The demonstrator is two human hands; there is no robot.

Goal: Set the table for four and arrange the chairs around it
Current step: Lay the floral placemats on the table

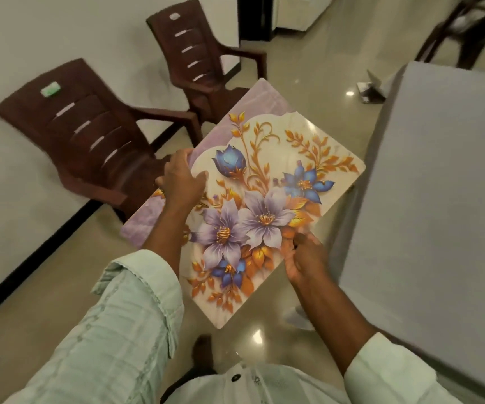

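I hold a stack of floral placemats in the air above the floor, left of the table. The top placemat (267,199) shows purple and blue flowers with orange leaves. A lilac one (264,96) sticks out beneath it at the far and left sides. My left hand (181,177) grips the stack's left edge, thumb on top. My right hand (305,259) pinches the top placemat's near right edge. The grey table (439,199) stands at the right with a bare top. Two brown plastic armchairs, one near (90,135) and one farther (203,56), stand against the white wall.
A glossy beige tiled floor (317,91) lies between the chairs and the table. Dark chair legs (465,33) show at the top right. A small white object (371,87) lies on the floor past the table's far corner. My foot (203,349) is below the placemats.
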